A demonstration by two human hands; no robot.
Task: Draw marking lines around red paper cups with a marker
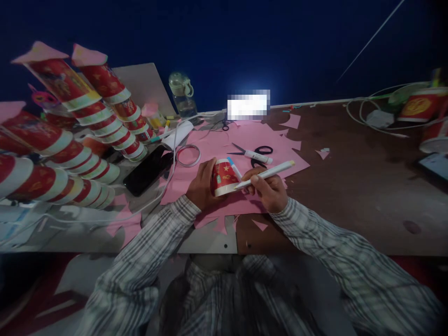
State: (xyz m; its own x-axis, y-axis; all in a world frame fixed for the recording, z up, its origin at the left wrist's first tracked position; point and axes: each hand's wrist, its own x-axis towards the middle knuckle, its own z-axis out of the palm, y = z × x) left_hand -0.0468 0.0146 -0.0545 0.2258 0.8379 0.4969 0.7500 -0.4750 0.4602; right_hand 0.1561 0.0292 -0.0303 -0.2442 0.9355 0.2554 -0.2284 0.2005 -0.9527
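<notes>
My left hand (pixel 203 186) is wrapped round a red paper cup (pixel 226 173) with gold prints and a pale rim. The cup is tipped so its rim faces me. In my right hand (pixel 269 190) is a white marker (pixel 273 171) with a yellow end, its tip at the cup's pale rim. A second pen with a blue end (pixel 234 167) shows beside the cup; whether my right fingers also hold it I cannot tell. Beyond the hands, black-handled scissors (pixel 241 150) and a white glue stick (pixel 258 157) lie on pink paper (pixel 210 140).
At the left stand tall towers of stacked red cups (pixel 101 116) with pink paper tops. Near them are a black phone (pixel 147 172), a tape roll (pixel 188 155) and a water bottle (pixel 182 95). A white cable (pixel 170 179) crosses the left side. Another phone (pixel 436 168) lies at the right.
</notes>
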